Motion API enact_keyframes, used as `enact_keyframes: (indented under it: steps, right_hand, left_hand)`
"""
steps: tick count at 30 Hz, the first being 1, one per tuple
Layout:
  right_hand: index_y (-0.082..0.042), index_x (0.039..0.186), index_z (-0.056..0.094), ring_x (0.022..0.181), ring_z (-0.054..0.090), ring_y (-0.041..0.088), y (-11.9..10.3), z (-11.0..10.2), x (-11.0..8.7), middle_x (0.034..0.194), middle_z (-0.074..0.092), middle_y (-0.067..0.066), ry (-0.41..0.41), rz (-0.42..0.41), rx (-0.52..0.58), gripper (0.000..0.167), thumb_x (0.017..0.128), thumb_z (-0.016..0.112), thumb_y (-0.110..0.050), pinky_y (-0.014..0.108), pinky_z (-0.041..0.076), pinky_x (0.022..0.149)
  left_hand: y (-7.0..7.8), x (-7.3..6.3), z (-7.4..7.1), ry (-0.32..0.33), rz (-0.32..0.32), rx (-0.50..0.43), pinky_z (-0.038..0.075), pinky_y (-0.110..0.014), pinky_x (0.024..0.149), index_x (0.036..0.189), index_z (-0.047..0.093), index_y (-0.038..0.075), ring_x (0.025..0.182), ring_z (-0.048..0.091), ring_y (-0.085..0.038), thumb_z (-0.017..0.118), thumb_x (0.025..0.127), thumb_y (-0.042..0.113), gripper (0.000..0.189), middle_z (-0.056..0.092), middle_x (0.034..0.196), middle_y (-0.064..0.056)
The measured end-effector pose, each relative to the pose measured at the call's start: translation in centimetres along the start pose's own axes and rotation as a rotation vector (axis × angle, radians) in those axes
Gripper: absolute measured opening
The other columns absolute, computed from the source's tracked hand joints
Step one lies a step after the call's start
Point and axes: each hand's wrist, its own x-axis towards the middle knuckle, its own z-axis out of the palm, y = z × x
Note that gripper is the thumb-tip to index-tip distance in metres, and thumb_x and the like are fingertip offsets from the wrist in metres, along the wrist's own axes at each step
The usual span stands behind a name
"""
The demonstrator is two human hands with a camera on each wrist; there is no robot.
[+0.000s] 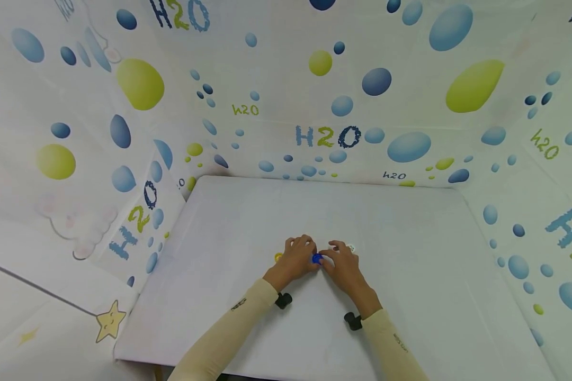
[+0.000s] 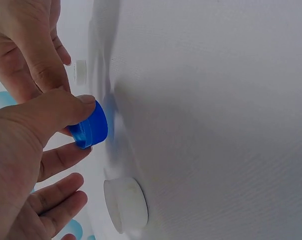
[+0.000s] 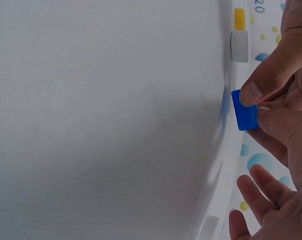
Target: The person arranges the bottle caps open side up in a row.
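A blue bottle cap (image 1: 317,258) is between the two hands, tilted on edge and close over the white table in both wrist views. My left hand (image 1: 296,257) pinches it, thumb (image 2: 73,107) along the top edge and a finger beneath. From the other side my right hand (image 1: 344,269) also pinches the cap, its thumb against it in the right wrist view. A yellow cap (image 1: 278,256) lies just left of my left hand. Beside that hand is a white cap (image 2: 126,205), hidden from the head view. Another white cap (image 1: 351,247) sits behind my right fingers.
The table (image 1: 434,254) has a white cloth surface, with its far edge meeting a printed backdrop (image 1: 276,74) of blue and green spots. Similar printed sheets hang at the left and right. Dark wrist cameras (image 1: 283,300) sit at both cuffs.
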Motion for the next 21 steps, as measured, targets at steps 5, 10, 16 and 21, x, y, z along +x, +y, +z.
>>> enact_keyframes:
  steps: [5,10,16,21]
  right_hand:
    - [-0.012,0.125,0.077,0.130,0.059,0.037,-0.01,0.03,-0.12,0.146,0.057,0.019,-0.012,0.012,-0.027,0.029,0.099,0.076,-0.024,0.064,0.045,0.099]
    - [-0.012,0.125,0.076,0.129,0.060,0.038,-0.05,0.03,-0.18,0.146,0.057,0.019,-0.007,0.003,-0.052,0.029,0.098,0.077,-0.023,0.065,0.045,0.099]
    - [-0.011,0.123,0.077,0.127,0.062,0.038,0.03,0.20,-0.23,0.145,0.058,0.019,0.002,-0.016,-0.063,0.027,0.098,0.077,-0.022,0.065,0.047,0.097]
    - [-0.011,0.125,0.076,0.130,0.059,0.037,0.18,0.50,-0.17,0.147,0.056,0.019,-0.017,0.004,-0.066,0.029,0.099,0.077,-0.024,0.065,0.045,0.099]
  left_hand:
    - [0.17,0.03,-0.14,-0.010,-0.004,0.002,0.035,-0.054,0.115,0.118,0.067,0.015,0.134,0.055,-0.030,0.077,0.096,0.044,0.038,0.057,0.141,-0.008]
    - [0.24,0.11,-0.16,-0.018,-0.009,0.001,0.035,-0.053,0.115,0.119,0.067,0.015,0.135,0.055,-0.030,0.078,0.096,0.043,0.038,0.057,0.142,-0.009]
    - [0.21,0.11,-0.06,-0.025,-0.010,-0.005,0.035,-0.054,0.116,0.118,0.067,0.015,0.135,0.055,-0.031,0.078,0.096,0.042,0.036,0.057,0.142,-0.009]
    - [0.16,0.12,-0.01,-0.028,-0.009,-0.007,0.036,-0.055,0.115,0.118,0.067,0.015,0.134,0.055,-0.031,0.078,0.096,0.042,0.037,0.058,0.140,-0.009]
